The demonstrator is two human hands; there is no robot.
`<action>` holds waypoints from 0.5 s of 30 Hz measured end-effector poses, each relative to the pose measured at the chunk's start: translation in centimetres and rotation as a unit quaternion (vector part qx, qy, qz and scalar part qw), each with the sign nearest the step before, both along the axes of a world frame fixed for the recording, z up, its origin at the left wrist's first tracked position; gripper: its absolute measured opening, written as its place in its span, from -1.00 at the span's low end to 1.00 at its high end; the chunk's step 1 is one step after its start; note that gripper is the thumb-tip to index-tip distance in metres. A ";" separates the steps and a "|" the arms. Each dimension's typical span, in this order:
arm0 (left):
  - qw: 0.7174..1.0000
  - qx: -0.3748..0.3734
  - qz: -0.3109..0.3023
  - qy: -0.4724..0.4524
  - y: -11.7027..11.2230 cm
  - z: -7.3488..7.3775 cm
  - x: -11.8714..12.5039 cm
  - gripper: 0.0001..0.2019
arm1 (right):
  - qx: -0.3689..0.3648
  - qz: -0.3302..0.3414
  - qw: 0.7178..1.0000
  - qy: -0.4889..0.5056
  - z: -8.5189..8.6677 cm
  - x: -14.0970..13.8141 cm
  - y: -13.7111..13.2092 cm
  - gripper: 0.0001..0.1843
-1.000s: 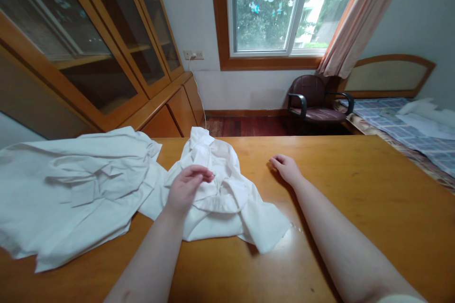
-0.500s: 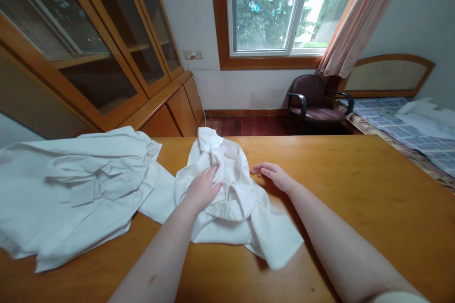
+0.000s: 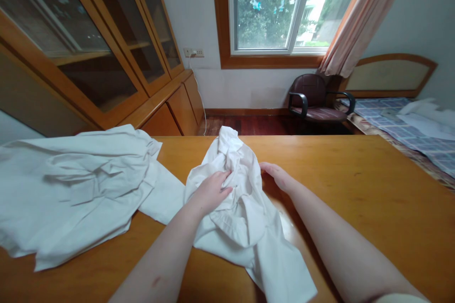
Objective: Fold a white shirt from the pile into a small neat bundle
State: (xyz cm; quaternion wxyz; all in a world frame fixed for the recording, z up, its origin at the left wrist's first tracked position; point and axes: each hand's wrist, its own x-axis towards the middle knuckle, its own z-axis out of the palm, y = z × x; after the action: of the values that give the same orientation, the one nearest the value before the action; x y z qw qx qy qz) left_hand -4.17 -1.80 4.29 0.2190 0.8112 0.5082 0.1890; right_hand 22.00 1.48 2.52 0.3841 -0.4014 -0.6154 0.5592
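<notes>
A crumpled white shirt lies on the wooden table in front of me, with what looks like a sleeve stretched toward the near edge. My left hand is on its middle, thumb and fingers curled into the folds. Beside the shirt's right edge is my right hand, its fingers extended and the tips partly hidden at the cloth. Farther left, a second white garment lies spread and wrinkled, and a strip of its cloth reaches the shirt.
The wooden table extends to the right. Behind it stand a glass-doored cabinet, a brown armchair and a bed with a checked cover. A white cord hangs from a wall outlet.
The shirt has shifted right with my left hand, and its lower part has swung toward me. My right hand has moved slightly right and now meets the shirt's edge.
</notes>
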 end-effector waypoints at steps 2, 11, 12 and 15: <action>1.000 -0.002 -0.012 0.000 0.0 0.1 0.0 -0.54 | -0.007 0.006 0.999 -0.044 -0.1 -0.5 -0.1 -0.60; 0.984 0.058 0.143 -0.086 0.3 1.7 -1.3 -0.72 | -0.039 -0.159 0.987 -0.001 -0.8 0.4 0.8 -0.85; 0.977 0.066 0.179 -0.092 0.3 1.8 -1.8 -0.72 | -0.055 -0.180 0.982 0.027 -0.8 0.7 1.0 -0.84; 0.947 0.084 0.289 -0.111 0.7 2.1 -3.5 -0.69 | -0.064 -0.196 0.977 0.062 -1.0 1.7 1.5 -0.74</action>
State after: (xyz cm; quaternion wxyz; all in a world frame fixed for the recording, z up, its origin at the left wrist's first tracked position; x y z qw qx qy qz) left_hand -7.62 -1.12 6.38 0.1412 0.6185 0.6759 0.3751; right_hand 23.73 3.02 1.48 0.4973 -0.5024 -0.4630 0.5347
